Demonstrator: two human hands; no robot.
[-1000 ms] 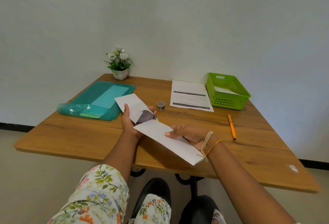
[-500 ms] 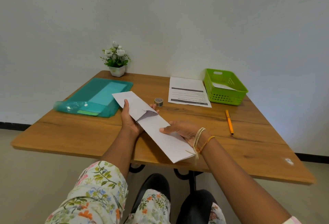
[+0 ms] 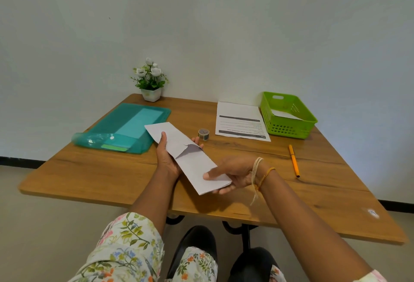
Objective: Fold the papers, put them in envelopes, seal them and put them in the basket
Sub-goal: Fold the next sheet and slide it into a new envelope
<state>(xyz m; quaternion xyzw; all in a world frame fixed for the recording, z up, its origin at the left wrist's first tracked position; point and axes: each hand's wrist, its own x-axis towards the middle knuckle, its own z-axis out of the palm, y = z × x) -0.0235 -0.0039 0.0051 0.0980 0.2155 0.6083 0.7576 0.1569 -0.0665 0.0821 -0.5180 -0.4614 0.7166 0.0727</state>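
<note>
Head view. We take the green basket (image 3: 289,116) at the table's (image 3: 324,203) far right corner as our landmark. Well to its left and nearer us, we see the left hand (image 3: 167,158) holding a white envelope (image 3: 170,137) above the table, thumb pressed on top, fingers curled beneath. The folded paper (image 3: 201,172) sticks partway into the envelope's open mouth. The right hand (image 3: 235,174) pinches the paper's near end, thumb over it, fingers under. We note a white envelope lying inside the basket. Just left of the basket: a printed sheet (image 3: 240,120), then a tape roll (image 3: 203,134). Nearer us from the basket lies an orange pen (image 3: 294,160).
</note>
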